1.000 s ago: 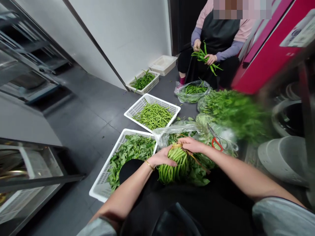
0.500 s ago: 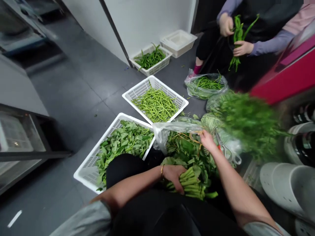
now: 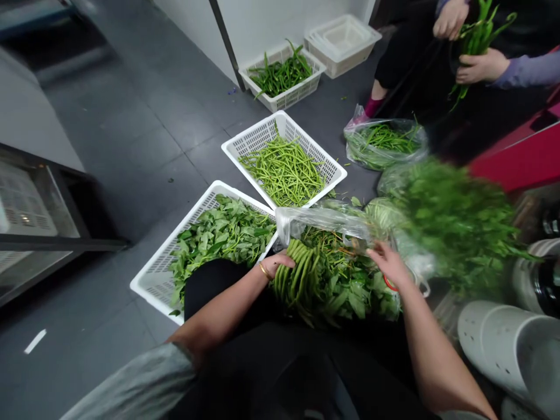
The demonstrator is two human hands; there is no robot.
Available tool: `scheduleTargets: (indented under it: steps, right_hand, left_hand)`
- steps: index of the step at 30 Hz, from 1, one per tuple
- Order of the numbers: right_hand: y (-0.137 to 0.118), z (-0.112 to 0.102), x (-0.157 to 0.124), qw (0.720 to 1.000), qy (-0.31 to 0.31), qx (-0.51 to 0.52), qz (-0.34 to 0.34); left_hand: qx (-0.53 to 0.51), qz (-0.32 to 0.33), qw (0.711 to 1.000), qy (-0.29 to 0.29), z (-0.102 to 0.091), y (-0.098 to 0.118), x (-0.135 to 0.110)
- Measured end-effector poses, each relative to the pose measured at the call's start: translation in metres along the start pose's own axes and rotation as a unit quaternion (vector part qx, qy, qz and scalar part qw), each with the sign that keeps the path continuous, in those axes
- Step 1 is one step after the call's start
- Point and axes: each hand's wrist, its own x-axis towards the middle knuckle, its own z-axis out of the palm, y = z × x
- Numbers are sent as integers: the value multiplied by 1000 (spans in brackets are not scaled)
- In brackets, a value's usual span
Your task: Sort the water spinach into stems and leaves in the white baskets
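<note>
Leaves (image 3: pixel 227 230) are part-filling the near basket (image 3: pixel 157 287), while greens (image 3: pixel 345 291) are remaining by the bag (image 3: pixel 324 219), the left hand (image 3: pixel 278 265) is clasping stems (image 3: pixel 301 274) and the right hand (image 3: pixel 392 268) is hovering, grip unclear.

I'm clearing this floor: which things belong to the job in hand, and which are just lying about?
Likely in use:
- green bundle in left hand
- plastic bag near right hand
- leafy-greens basket

Seemingly lying about:
- white strip
- white bucket
- pale tray

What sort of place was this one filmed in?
Probably a commercial kitchen's prep area: beans and leafy greens sit in baskets on a tiled floor, and a co-worker's hand holds more vegetables.
</note>
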Motion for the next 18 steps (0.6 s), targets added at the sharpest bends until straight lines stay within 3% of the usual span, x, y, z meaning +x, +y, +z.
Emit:
scheduleTargets:
  steps: [4, 6, 9, 12, 15, 18]
  right_hand:
    - [-33, 70, -52, 975, -153, 63, -149]
    - [-53, 102, -75, 964, -199, 69, -160]
    - [-78, 127, -97, 980, -154, 80, -100]
    - [-88, 125, -101, 990, -98, 65, -75]
    - [-83, 122, -87, 992, -49, 74, -91]
    - [-72, 137, -54, 990, -8, 112, -81]
  left_hand:
    - [-4, 7, 1000, 23, 4, 6, 6]
    - [10, 3, 999, 30, 12, 10, 11]
    - [39, -14, 999, 19, 28, 23, 21]
    - [70, -26, 997, -17, 46, 46, 33]
    - [120, 5, 992, -28, 56, 65, 50]
    - [192, 18, 980, -40, 46, 71, 74]
